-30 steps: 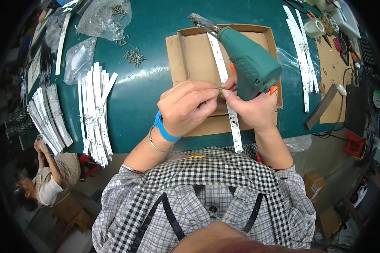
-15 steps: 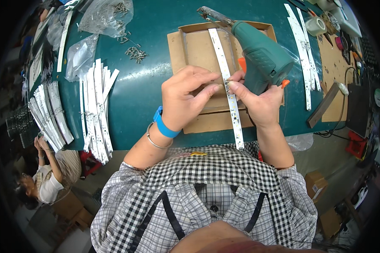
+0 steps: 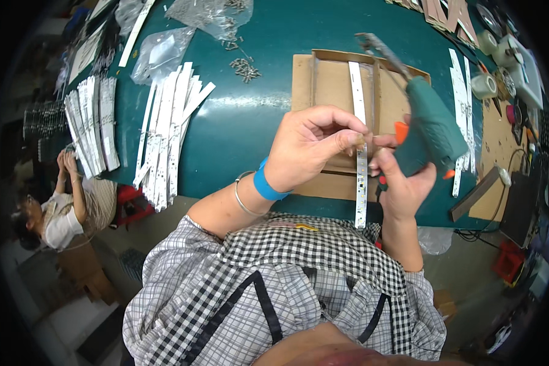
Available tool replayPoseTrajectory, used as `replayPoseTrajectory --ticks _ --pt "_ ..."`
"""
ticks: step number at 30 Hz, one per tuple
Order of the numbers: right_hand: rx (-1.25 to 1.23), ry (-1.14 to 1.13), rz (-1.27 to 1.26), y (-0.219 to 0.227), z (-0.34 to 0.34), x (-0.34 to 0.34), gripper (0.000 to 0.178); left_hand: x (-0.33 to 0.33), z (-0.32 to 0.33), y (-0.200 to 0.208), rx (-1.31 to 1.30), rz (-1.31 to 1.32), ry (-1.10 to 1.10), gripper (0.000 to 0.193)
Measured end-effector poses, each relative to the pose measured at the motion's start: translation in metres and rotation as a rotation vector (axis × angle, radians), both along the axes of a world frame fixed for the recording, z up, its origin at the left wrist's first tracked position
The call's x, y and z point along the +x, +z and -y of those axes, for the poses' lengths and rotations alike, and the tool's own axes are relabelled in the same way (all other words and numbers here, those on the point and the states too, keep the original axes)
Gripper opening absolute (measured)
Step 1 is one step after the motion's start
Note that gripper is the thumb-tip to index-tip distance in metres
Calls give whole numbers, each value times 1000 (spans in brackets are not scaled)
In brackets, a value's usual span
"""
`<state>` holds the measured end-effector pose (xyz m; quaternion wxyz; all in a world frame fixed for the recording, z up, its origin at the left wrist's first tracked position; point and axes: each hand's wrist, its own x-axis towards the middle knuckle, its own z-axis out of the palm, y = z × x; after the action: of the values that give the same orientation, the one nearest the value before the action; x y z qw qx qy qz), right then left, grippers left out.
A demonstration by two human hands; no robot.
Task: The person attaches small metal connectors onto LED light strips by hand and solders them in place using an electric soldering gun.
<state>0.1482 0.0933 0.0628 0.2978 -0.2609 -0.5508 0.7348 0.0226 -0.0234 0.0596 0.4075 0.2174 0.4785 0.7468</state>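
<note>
Fingers (image 3: 340, 143) drawn close, pinch unclear, our left hand (image 3: 305, 143) takes over at the LED strip (image 3: 361, 183); our right hand (image 3: 402, 195), clutching the glue gun (image 3: 436, 116), backs off.

Strip (image 3: 361, 201), 3 o'clock: white, flecked with black and pale yellow
Gun (image 3: 436, 119), 2 o'clock: green body, orange trigger, orange spot at the rear, greyish blurred tip
Tray (image 3: 301, 91), 2 o'clock: plain cardboard tan
Table (image 3: 232, 149): deep green, pale glare towards 11 o'clock
Bundle (image 3: 168, 131), 10 o'clock: white with dark specks
Wristband (image 3: 268, 182), near centre: solid bright blue
Bangle (image 3: 242, 196), beside it: silver
Apron (image 3: 274, 247), 6 o'clock: black-and-white gingham, black trim
Sleeve (image 3: 177, 259), 8 o'clock: pale grey, thin dark check
Bar (image 3: 476, 195), 3 o'clock: dark brown
</note>
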Motion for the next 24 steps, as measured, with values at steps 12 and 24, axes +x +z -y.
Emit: replayPoseTrajectory --ticks 12,24 --pt "80 199 -73 2 1 9 53 3 1 8 -94 122 -206 45" --pt "237 140 -66 -7 -2 13 49 11 5 -2 -129 -15 -125 25"
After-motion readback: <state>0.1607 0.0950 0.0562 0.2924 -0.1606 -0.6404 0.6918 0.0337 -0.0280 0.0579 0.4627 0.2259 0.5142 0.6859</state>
